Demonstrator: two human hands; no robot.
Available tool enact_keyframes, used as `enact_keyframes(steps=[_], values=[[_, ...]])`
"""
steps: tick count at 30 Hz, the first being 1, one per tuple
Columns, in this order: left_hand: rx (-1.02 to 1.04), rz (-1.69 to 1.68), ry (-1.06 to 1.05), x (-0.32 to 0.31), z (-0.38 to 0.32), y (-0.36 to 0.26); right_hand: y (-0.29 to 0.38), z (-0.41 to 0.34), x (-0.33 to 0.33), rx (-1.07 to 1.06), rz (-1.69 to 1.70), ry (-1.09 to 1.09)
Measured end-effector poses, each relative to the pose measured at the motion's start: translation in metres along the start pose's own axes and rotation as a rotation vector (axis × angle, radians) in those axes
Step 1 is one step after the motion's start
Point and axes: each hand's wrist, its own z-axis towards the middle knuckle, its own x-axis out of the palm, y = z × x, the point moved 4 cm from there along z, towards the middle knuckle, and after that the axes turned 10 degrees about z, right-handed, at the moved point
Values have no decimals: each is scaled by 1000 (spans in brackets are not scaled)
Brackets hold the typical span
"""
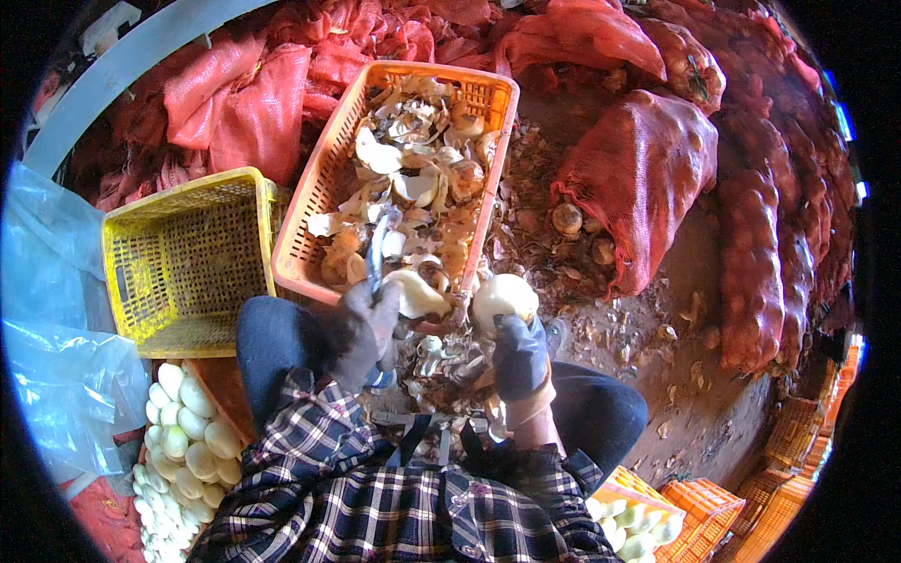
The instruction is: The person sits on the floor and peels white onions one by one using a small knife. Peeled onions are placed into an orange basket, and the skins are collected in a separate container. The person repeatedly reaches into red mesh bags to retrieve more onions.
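Observation:
My left hand, in a dark glove, grips a curved knife whose blade points away from me over the near end of an orange plastic crate. A piece of pale onion skin is beside that hand; whether the fingers hold it I cannot tell. My right hand, also gloved, is closed around a peeled white onion just off the crate's near right corner. Inside the crate lie loose skins and several brown onions.
At left stands a yellow crate, with peeled onions below it. A red mesh sack spills brown onions on the right. Full sacks line the far right; orange crates stand lower right. Skins litter the floor between my knees.

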Motion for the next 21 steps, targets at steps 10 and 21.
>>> enact_keyframes(steps=[10, 21], values=[[139, 49, -45, 1, -8, 8, 8, -2, 22, -166, -52, 102], [-84, -588, 335, 59, 4, 32, -6, 3, 26, -612, -1007, 103]])
